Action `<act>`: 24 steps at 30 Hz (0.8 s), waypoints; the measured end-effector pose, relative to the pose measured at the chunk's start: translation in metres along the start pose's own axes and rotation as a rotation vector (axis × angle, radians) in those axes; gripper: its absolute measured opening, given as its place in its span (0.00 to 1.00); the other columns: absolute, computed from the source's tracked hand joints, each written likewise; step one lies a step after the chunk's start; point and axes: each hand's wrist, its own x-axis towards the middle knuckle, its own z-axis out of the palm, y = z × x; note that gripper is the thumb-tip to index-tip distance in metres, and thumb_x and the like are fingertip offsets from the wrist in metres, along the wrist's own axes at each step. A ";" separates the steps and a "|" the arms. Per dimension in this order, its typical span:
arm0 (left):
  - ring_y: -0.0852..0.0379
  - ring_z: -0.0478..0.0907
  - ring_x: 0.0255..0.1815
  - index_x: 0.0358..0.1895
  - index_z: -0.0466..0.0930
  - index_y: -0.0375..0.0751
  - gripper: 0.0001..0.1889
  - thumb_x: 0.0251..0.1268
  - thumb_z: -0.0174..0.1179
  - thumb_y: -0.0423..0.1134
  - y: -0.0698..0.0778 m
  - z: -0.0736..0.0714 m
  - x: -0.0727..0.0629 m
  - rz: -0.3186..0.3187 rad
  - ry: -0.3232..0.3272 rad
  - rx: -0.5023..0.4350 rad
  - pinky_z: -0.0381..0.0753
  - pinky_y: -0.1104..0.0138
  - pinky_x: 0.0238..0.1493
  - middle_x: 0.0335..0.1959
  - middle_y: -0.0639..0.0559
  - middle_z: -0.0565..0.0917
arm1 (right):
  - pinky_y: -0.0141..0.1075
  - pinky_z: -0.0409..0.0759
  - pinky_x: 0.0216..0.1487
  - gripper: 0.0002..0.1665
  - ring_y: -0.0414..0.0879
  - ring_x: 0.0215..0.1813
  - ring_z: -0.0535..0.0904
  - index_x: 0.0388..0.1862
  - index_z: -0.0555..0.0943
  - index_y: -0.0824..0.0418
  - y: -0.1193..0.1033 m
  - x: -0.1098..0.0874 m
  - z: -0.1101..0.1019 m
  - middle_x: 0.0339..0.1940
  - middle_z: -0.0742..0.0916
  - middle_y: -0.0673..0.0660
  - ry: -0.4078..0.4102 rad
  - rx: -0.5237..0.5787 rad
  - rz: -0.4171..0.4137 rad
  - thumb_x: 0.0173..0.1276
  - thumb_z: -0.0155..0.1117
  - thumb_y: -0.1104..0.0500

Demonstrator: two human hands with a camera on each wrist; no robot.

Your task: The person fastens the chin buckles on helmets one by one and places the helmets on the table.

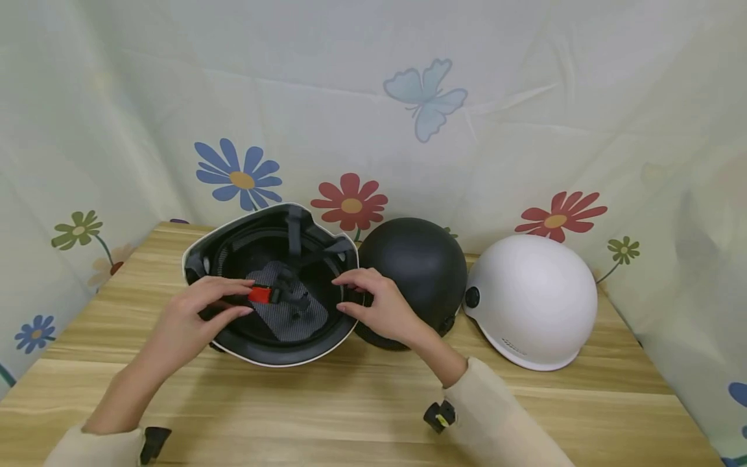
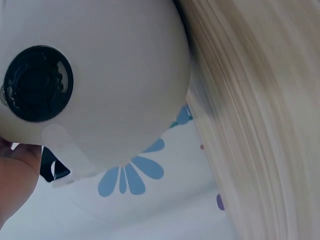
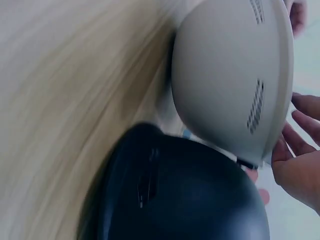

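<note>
In the head view an upturned white helmet (image 1: 344,337) shows its black lining, straps and a grey mesh pad (image 1: 297,327). A red-and-black buckle (image 1: 260,295) on a black strap lies over the opening. My left hand (image 1: 195,311) is at the helmet's left side, its fingertips beside the buckle and thumb spread apart below. At the right rim is my right hand (image 1: 379,301), thumb and fingers apart with nothing seen between them. The right wrist view shows that hand's fingers (image 3: 300,135) close to the rim; whether they touch it is unclear.
Right of the upturned helmet, a black helmet (image 1: 414,279) rests dome up on the wooden table (image 1: 373,415). Beside it stands a second white helmet (image 1: 537,298) with a black round side piece. A flower-printed cloth (image 1: 496,149) hangs behind the table.
</note>
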 end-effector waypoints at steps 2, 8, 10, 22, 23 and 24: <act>0.62 0.74 0.43 0.40 0.83 0.39 0.20 0.36 0.71 0.25 -0.004 -0.003 0.001 -0.011 -0.003 0.023 0.69 0.83 0.44 0.41 0.49 0.82 | 0.39 0.74 0.45 0.22 0.48 0.46 0.71 0.50 0.79 0.61 0.003 -0.002 -0.007 0.49 0.80 0.54 -0.027 -0.009 0.023 0.55 0.69 0.63; 0.66 0.70 0.48 0.40 0.83 0.38 0.22 0.34 0.71 0.23 -0.019 -0.012 0.000 -0.078 0.037 0.055 0.63 0.84 0.49 0.40 0.48 0.81 | 0.39 0.73 0.48 0.25 0.45 0.50 0.69 0.54 0.76 0.59 0.007 -0.006 -0.022 0.53 0.78 0.51 -0.171 0.056 0.046 0.55 0.69 0.62; 0.67 0.71 0.45 0.40 0.83 0.37 0.22 0.34 0.71 0.23 -0.024 -0.014 0.000 -0.095 0.059 0.065 0.65 0.84 0.46 0.40 0.48 0.81 | 0.40 0.73 0.50 0.27 0.45 0.52 0.69 0.55 0.76 0.60 0.008 -0.007 -0.024 0.54 0.77 0.52 -0.222 0.088 0.032 0.55 0.69 0.62; 0.72 0.69 0.45 0.44 0.82 0.36 0.22 0.37 0.72 0.25 -0.023 -0.022 0.001 -0.173 0.127 0.105 0.63 0.83 0.48 0.40 0.51 0.82 | 0.35 0.75 0.48 0.28 0.44 0.47 0.72 0.52 0.77 0.65 0.012 -0.010 -0.007 0.51 0.74 0.55 -0.241 0.131 -0.007 0.51 0.72 0.65; 0.73 0.69 0.47 0.44 0.82 0.36 0.23 0.36 0.72 0.25 -0.021 -0.022 0.002 -0.164 0.129 0.108 0.62 0.83 0.49 0.41 0.51 0.82 | 0.35 0.75 0.48 0.28 0.45 0.45 0.72 0.52 0.77 0.66 0.011 -0.010 -0.006 0.51 0.74 0.55 -0.229 0.131 -0.006 0.50 0.72 0.65; 0.73 0.68 0.49 0.44 0.82 0.36 0.23 0.36 0.72 0.25 -0.018 -0.023 0.003 -0.156 0.129 0.111 0.62 0.83 0.50 0.41 0.51 0.82 | 0.35 0.75 0.47 0.27 0.46 0.44 0.73 0.52 0.77 0.66 0.011 -0.010 -0.004 0.50 0.75 0.55 -0.216 0.130 -0.005 0.50 0.72 0.65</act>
